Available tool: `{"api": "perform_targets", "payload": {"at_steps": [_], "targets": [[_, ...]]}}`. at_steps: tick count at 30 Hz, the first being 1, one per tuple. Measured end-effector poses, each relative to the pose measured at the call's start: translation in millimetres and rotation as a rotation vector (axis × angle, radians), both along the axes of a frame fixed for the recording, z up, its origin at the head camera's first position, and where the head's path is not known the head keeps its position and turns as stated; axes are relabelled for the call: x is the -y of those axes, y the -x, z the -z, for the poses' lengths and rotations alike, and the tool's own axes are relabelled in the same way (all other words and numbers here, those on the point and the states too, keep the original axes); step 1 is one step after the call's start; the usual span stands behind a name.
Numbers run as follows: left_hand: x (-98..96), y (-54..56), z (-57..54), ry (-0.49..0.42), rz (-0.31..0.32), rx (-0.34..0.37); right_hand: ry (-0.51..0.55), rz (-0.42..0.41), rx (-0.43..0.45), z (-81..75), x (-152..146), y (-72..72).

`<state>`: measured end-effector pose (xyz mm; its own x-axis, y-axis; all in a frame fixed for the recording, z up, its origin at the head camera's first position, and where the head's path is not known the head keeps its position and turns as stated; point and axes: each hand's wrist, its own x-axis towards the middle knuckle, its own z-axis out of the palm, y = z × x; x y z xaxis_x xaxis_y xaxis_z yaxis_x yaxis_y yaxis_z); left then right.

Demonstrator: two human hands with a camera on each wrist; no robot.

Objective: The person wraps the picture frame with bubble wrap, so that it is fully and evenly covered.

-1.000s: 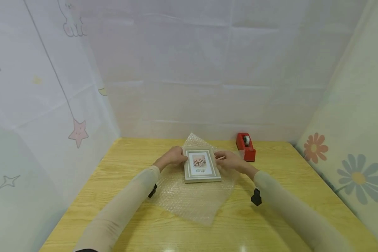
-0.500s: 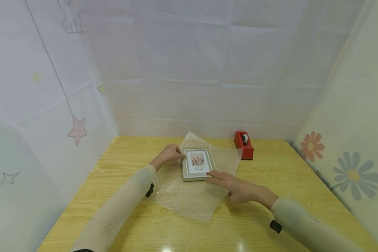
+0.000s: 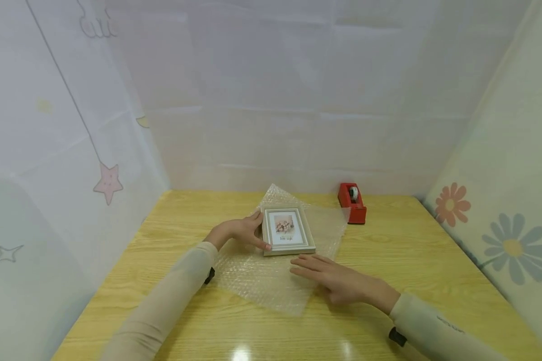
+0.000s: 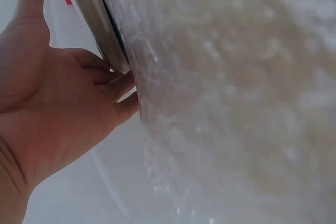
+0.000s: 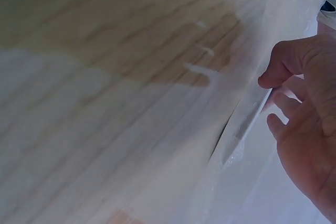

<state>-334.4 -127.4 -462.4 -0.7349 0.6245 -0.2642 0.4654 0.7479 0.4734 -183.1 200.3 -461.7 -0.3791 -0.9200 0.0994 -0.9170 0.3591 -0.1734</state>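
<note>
A pale picture frame (image 3: 289, 231) with a flower print lies face up on a sheet of clear bubble wrap (image 3: 271, 286). My left hand (image 3: 237, 231) is at the frame's left side, its thumb spread toward the near left corner. In the left wrist view, fingers of that hand (image 4: 63, 93) touch the frame's edge (image 4: 97, 24) and the wrap beside it. Just in front of the frame's near right corner, my right hand (image 3: 343, 281) hovers over or rests on the wrap with fingers extended; whether it touches cannot be told.
A red tape dispenser (image 3: 353, 203) with a roll of tape stands at the back right of the wooden table (image 3: 388, 240). Printed cloth walls (image 3: 253, 125) enclose the table at the back and both sides.
My right hand has left the frame's right side and come nearer, to below its near edge. The left hand has opened out, its thumb sliding down toward the near left corner.
</note>
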Motion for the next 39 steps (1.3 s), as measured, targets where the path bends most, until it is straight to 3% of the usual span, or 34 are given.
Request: {"api": "perform_targets", "payload": {"at_steps": [6, 13, 23, 31, 39], "targets": [[-1.5, -3.1, -6.2, 0.014, -0.011, 0.017, -0.002, 0.015, -0.004, 5.1, 7, 5.2], [-1.7, -5.1, -4.0, 0.015, -0.009, 0.027, 0.015, 0.011, 0.003, 8.8, 9, 5.3], [-3.1, -7.2, -3.8, -0.021, -0.017, 0.031, 0.033, 0.052, 0.202, 1.4, 10, 9.2], [-5.2, -10.3, -10.7, -0.038, -0.043, 0.037, 0.042, 0.119, 0.400, -15.3, 10, 25.4], [-4.3, -21.4, -6.6, -0.070, -0.058, 0.063, 0.095, 0.093, 0.548, -28.5, 15, 39.8]]}}
